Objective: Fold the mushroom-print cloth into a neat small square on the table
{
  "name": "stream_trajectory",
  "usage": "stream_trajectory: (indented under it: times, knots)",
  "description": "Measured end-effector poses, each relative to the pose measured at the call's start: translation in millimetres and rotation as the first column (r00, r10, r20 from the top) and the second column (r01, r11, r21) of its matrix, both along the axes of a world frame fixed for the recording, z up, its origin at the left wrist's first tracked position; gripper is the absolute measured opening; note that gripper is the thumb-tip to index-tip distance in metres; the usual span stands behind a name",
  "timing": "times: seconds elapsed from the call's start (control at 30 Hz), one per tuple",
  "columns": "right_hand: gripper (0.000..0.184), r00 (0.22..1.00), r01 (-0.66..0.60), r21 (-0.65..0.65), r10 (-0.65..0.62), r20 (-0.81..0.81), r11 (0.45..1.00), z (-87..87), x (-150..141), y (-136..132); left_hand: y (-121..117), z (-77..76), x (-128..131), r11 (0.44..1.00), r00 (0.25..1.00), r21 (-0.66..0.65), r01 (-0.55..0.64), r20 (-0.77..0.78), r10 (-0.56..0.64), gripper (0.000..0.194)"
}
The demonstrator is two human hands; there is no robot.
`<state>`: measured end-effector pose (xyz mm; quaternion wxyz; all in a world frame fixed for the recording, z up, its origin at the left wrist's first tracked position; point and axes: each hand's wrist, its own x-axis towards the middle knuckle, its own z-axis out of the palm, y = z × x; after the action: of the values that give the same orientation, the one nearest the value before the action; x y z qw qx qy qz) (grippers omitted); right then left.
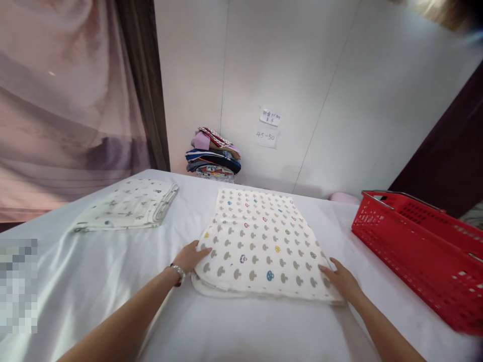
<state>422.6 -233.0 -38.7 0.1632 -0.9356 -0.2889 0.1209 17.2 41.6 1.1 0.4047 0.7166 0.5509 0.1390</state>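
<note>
A white blanket printed with grey and coloured mushrooms lies folded in layers on the white-covered table, its near corners rounded. My left hand grips its left edge near the front corner, thumb on top and the other fingers partly hidden at the edge. At the opposite edge, my right hand pinches the fabric with the thumb over it; its remaining fingers are mostly out of sight beside or under the cloth. A bracelet circles my left wrist.
Another folded white printed cloth lies at the left. A red plastic basket stands on the right. Behind the table's far edge is a stack of folded fabrics by the wall, where paper notes hang. Curtains hang at left.
</note>
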Motion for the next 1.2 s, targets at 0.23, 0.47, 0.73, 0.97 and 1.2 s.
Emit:
stream_trajectory:
  times: [0.23,0.47,0.73,0.97,1.2]
  knots:
    - [0.058,0.980,0.072,0.119,-0.048,-0.191,0.990,13.3,-33,-27,-40,5.4,-10,0.992,0.992,-0.124,-0.023,0.123,0.038,0.059]
    - [0.059,0.995,-0.092,0.088,0.095,-0.030,0.992,11.8,-50,-57,-57,10.2,-28,0.996,0.993,0.086,0.015,-0.121,-0.004,0.069]
    - [0.055,0.866,-0.248,-0.075,0.256,0.430,0.966,16.8,-69,-65,-72,-4.6,-36,0.942,0.945,0.317,0.112,-0.327,-0.003,0.074]
    - [0.029,0.662,-0.720,0.179,0.586,0.467,0.671,17.0,-125,-30,-98,-4.1,-40,0.506,0.912,0.762,0.405,-0.295,-0.284,0.027]
    - [0.022,0.465,-0.883,0.202,0.737,0.491,0.423,18.9,-183,18,-99,-16.2,-27,0.431,0.776,0.667,0.608,-0.382,-0.502,0.013]
